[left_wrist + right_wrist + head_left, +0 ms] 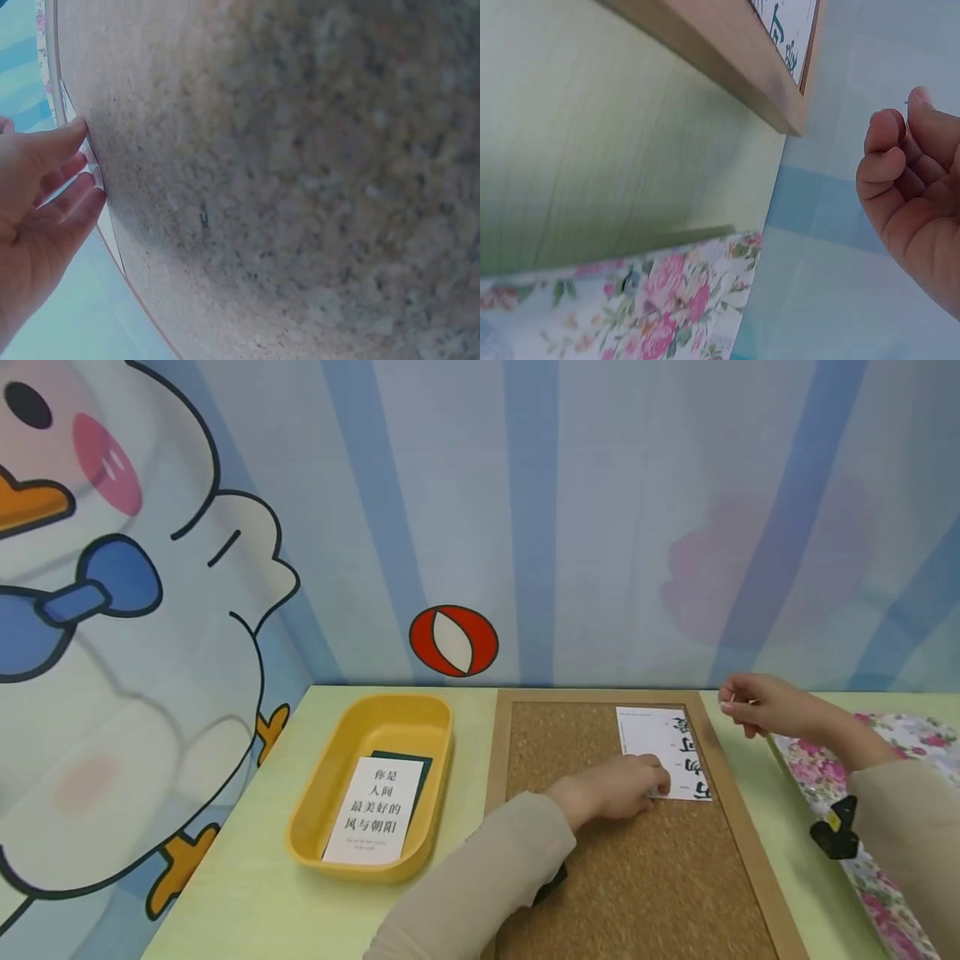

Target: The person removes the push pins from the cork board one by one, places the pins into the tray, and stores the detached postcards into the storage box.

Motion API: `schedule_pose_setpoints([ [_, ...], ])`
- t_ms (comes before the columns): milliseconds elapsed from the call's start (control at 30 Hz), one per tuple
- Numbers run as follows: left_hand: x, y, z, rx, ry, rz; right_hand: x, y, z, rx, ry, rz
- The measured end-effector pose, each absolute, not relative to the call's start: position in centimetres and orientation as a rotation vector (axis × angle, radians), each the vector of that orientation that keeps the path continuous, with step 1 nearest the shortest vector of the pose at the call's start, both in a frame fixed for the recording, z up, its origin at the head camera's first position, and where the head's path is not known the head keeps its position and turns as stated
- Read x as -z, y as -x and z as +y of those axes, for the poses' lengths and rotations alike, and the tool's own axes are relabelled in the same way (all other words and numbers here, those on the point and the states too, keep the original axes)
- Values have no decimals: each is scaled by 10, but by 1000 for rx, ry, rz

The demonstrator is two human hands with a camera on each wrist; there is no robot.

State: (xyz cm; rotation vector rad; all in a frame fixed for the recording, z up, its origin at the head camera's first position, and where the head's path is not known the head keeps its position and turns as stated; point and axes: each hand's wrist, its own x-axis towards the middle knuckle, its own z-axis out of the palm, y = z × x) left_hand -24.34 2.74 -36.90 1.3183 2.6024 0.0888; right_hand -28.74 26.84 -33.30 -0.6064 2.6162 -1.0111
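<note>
A white card [645,735] with bold dark characters down its right side lies on the cork board [600,877], near the upper right corner. My left hand [618,785] is over the card's lower edge, fingertips touching it. In the left wrist view, the left hand [45,184] has thumb and fingers fairly straight and spread along that edge. Just right of the board's frame, my right hand [765,703] is raised and pinches a small pin between thumb and forefinger. Only the pin's thin tip [907,102] shows in the right wrist view; the fingers hide the rest.
Left of the board stands a yellow tray [300,827] holding a white printed card [375,810] over a dark green one [423,768]. A floral-patterned item [813,768] lies on the right under the right forearm. A cartoon-printed backdrop [600,527] rises behind the table.
</note>
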Motion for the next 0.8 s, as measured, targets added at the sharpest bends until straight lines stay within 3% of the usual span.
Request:
schedule_pose_setpoints([
  [400,371,243,24,-100,-1349,2597,330,272,300,949,563,2618],
  [800,373,244,22,-95,-1415,2606,362,267,338,854,449,2631],
])
